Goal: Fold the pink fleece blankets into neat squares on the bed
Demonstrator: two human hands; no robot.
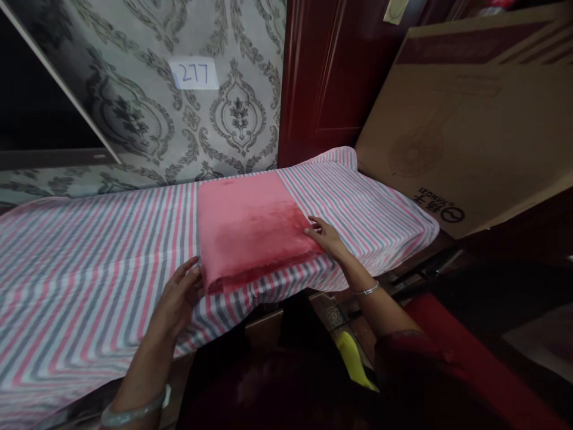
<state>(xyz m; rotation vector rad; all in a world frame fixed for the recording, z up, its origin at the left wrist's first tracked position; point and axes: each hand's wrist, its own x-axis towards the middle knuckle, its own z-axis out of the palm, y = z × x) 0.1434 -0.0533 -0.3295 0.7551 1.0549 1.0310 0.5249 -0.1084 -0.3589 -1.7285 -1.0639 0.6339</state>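
Note:
A pink folded cloth [255,230] with a darker red shade along its front and right lies flat, a neat near-rectangle, on a striped sheet [102,251]. My left hand [179,295] is beside its front left corner, fingers loosely bent and apart, holding nothing. At the right edge, my right hand [325,237] has its fingers spread, the tips on or just by the cloth. Whether the folded cloth is a garment or a towel I cannot tell.
The sheet covers a long narrow table against a patterned wall [239,113] with a paper marked 277 [194,73]. A dark screen [40,101] stands at the left. At the right a large cardboard box [474,131] leans near a red door [326,77]. Something yellow [353,358] shows below.

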